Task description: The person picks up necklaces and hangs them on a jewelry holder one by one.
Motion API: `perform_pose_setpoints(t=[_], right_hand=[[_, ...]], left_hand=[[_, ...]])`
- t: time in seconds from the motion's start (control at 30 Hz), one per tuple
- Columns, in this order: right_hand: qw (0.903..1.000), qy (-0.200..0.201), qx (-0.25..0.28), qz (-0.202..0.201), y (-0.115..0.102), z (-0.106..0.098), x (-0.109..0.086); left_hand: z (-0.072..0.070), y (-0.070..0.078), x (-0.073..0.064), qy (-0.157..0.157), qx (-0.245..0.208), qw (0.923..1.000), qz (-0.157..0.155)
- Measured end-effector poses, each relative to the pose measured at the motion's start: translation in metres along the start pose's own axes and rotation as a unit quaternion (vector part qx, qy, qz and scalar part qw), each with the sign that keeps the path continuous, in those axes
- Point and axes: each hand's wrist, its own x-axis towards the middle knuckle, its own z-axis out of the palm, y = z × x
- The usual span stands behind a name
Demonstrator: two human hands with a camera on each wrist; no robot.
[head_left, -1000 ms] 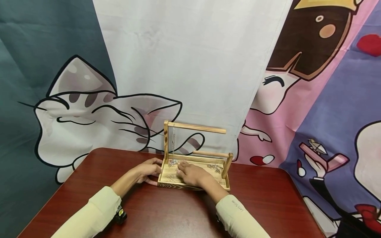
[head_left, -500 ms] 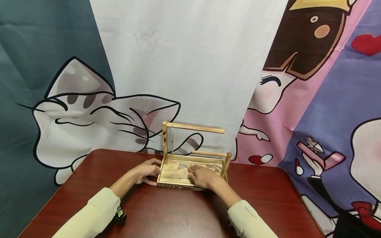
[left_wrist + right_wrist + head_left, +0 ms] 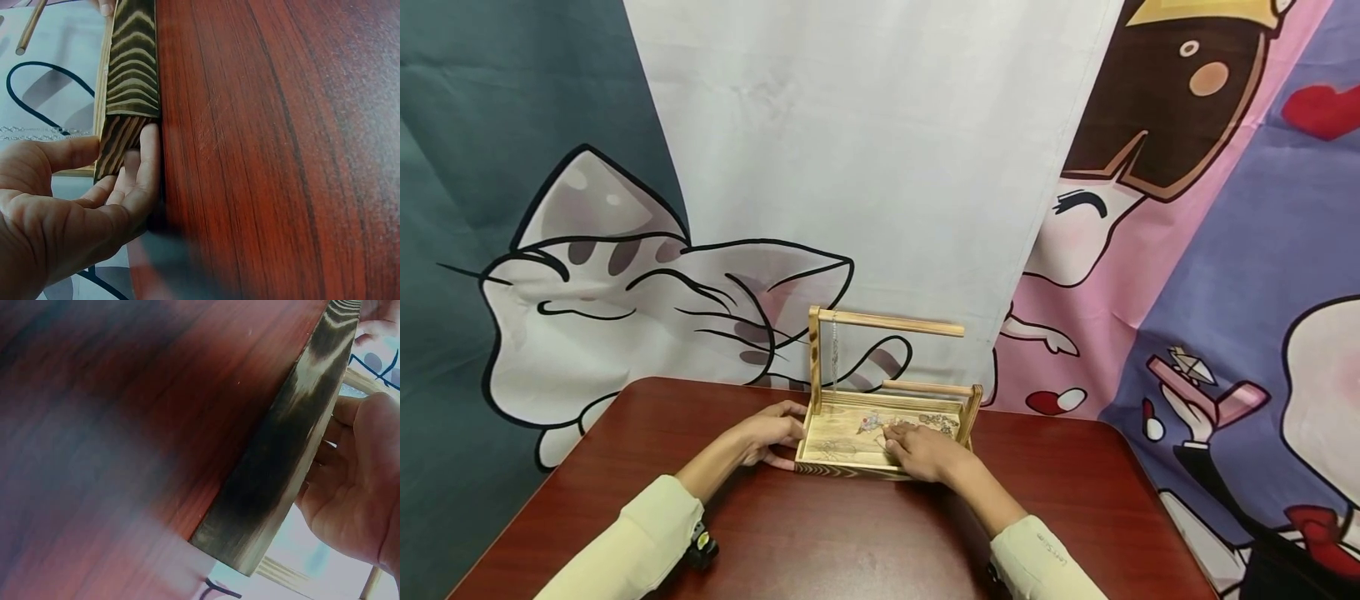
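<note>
A wooden jewelry stand (image 3: 850, 469) has a shallow tray base and two bars above it. My left hand (image 3: 772, 434) holds the tray's left end; the left wrist view shows the thumb at the rim and the other fingers (image 3: 149, 156) curled under that end. Inside the tray, my right hand (image 3: 925, 451) reaches down with its fingers on the jewelry, palm low behind the front wall (image 3: 269, 456). By its fingertips lies a small charm piece (image 3: 870, 422) with red and blue bits. Thin chains (image 3: 835, 448) lie at the front left, and more jewelry (image 3: 942, 422) sits at the right.
A chain necklace (image 3: 834, 354) hangs from the taller bar (image 3: 891, 322), near its left post. The shorter bar (image 3: 928, 388) runs over the tray's right back. Everything stands on a reddish-brown table (image 3: 820, 533), with a printed cloth backdrop (image 3: 880, 167) behind.
My right hand has slid to the right along the tray, and the charm piece has shifted right with it. My left hand stays at the tray's end.
</note>
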Motion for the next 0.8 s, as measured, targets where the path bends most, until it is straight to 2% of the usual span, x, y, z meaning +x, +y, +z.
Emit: perform_pose_setpoints(t=[0.2,0.33,0.37,0.5,0.53,0.57,0.67,0.8], right_hand=[[0.9987,0.038,0.014,-0.032,0.003,0.003,0.002],[0.9929,0.090,0.012,-0.077,0.011,0.007,0.008],[0.9890,0.110,0.004,-0.098,0.023,0.015,0.014],[0.9744,0.182,-0.011,-0.132,0.045,0.031,0.033],[0.9683,0.206,-0.023,-0.140,0.053,0.037,0.040],[0.9634,0.227,-0.036,-0.139,0.055,0.039,0.044],[0.9614,0.245,-0.039,-0.118,0.042,0.031,0.048],[0.9777,0.198,-0.028,-0.064,0.012,0.011,0.041]], left_hand=[[0.000,0.000,0.001,0.003,-0.010,0.9999,-0.004],[-0.001,-0.001,0.001,0.003,-0.008,1.0000,-0.002],[0.000,-0.001,0.001,0.003,-0.008,1.0000,-0.002],[0.000,0.000,0.002,0.000,-0.007,1.0000,-0.001],[0.001,0.000,0.002,0.000,-0.008,1.0000,-0.001],[0.001,0.000,0.002,0.000,-0.009,1.0000,-0.003],[0.001,0.000,0.002,-0.002,-0.006,1.0000,-0.001],[0.000,0.000,0.001,0.001,-0.008,1.0000,-0.003]])
